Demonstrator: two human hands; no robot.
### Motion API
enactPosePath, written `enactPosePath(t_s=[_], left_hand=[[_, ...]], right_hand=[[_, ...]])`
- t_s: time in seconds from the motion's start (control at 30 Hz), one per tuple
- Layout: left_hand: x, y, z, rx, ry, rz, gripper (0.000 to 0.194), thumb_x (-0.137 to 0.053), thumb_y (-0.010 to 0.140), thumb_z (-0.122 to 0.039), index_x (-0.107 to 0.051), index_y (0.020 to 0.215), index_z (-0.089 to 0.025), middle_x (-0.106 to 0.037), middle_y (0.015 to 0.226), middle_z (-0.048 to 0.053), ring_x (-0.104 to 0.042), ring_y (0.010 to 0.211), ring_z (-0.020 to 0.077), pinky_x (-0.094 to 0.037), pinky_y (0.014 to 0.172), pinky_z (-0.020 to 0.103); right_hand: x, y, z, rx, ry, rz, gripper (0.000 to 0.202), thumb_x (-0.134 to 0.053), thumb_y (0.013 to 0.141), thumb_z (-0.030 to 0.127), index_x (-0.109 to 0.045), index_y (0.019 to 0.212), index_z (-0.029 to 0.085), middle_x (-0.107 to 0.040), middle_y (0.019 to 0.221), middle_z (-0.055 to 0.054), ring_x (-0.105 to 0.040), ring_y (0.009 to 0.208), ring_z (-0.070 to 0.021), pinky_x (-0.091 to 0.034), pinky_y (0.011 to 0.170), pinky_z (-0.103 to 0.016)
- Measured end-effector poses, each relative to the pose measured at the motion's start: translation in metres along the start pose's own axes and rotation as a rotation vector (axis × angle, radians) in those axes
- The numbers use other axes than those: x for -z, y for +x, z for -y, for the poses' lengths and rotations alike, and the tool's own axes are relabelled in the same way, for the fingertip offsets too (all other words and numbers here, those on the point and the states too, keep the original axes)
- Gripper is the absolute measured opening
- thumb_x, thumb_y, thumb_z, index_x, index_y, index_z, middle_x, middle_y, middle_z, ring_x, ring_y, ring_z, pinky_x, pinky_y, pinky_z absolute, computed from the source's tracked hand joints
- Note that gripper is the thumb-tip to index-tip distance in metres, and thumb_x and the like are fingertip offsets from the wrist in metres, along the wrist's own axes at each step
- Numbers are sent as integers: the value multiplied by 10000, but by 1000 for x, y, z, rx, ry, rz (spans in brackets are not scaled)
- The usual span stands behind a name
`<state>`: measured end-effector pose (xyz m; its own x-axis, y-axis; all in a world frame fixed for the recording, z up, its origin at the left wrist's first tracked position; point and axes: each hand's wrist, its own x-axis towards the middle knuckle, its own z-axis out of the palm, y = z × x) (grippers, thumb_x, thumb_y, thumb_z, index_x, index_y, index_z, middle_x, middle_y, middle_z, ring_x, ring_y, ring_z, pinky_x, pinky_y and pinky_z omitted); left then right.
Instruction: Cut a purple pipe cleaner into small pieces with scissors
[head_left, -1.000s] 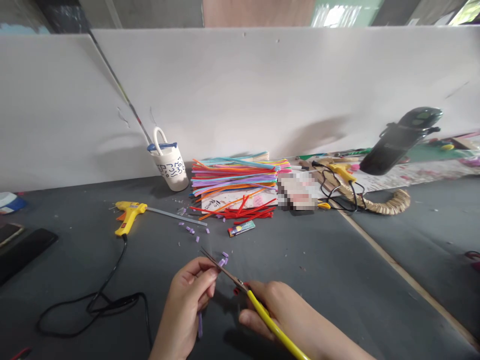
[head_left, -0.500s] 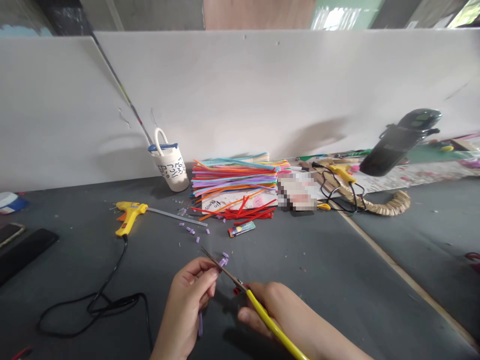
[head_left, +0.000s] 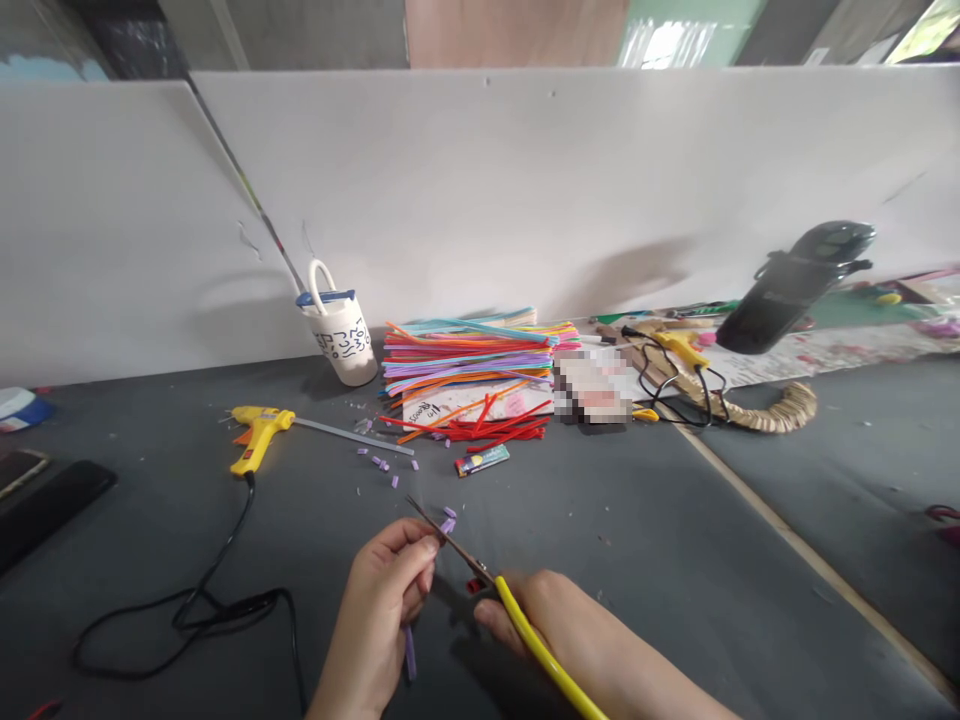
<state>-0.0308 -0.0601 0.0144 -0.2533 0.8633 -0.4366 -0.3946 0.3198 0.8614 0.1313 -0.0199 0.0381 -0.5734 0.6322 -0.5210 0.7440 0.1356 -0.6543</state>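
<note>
Just over the bench (head_left: 675, 560), fingers of the left hand (head_left: 390, 590) pinch a purple strip (head_left: 410, 655), its tail hanging below; those of the right hand (head_left: 562, 620) wrap the scissors (head_left: 506, 600). Seemingly light and bendable, the strip is best held near the blades.

Scissors (head_left: 502, 592): bare metal blades, glossy yellow plastic handle. Purple strip (head_left: 410, 655) and stacked stems (head_left: 472, 357) look matt, soft. Tabletop (head_left: 637, 520) matt grey, mostly smooth. Glue gun (head_left: 260, 435) is yellow plastic, slight sheen; its stick (head_left: 352, 437) translucent plastic. Bottle (head_left: 776, 298) dark, glossy. Partition (head_left: 480, 210) smooth white, low sheen.
</note>
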Motion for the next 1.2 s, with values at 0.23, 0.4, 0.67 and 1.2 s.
enactPosePath(t_s=[0.23,0.4,0.67,1.2], left_hand=[[3,0,-1,13,12,57,177,-604,728,-263,-542,610,-147,-409,424,-88,-179,348,6,-101,370,158],[-5,-4,4,147,126,234,185,-620,724,-288,-569,634,-135,-530,467,-35,-253,319,0,-90,345,171],[-9,-5,13,237,146,283,155,-628,707,-273,-599,746,-125,-580,490,-16,-317,304,5,-109,315,160],[1,-2,-7,0,-58,63,144,-636,730,-269,-594,683,-139,-479,467,-62,-210,357,-1,-130,363,135]], right_hand=[[-2,2,-8,48,66,-84,299,-454,809,428,-563,706,169,-541,621,1,-416,528,-106,-286,478,-205],[0,6,-12,186,258,-271,95,-518,737,242,-545,750,153,-502,598,36,-401,529,-89,-318,492,-176],[-6,5,-11,288,350,-310,79,-437,734,123,-495,699,164,-514,592,38,-403,521,-81,-322,480,-162],[15,-6,-11,185,-37,-203,297,-508,799,467,-533,864,178,-617,755,-37,-542,636,-164,-327,552,-220]])
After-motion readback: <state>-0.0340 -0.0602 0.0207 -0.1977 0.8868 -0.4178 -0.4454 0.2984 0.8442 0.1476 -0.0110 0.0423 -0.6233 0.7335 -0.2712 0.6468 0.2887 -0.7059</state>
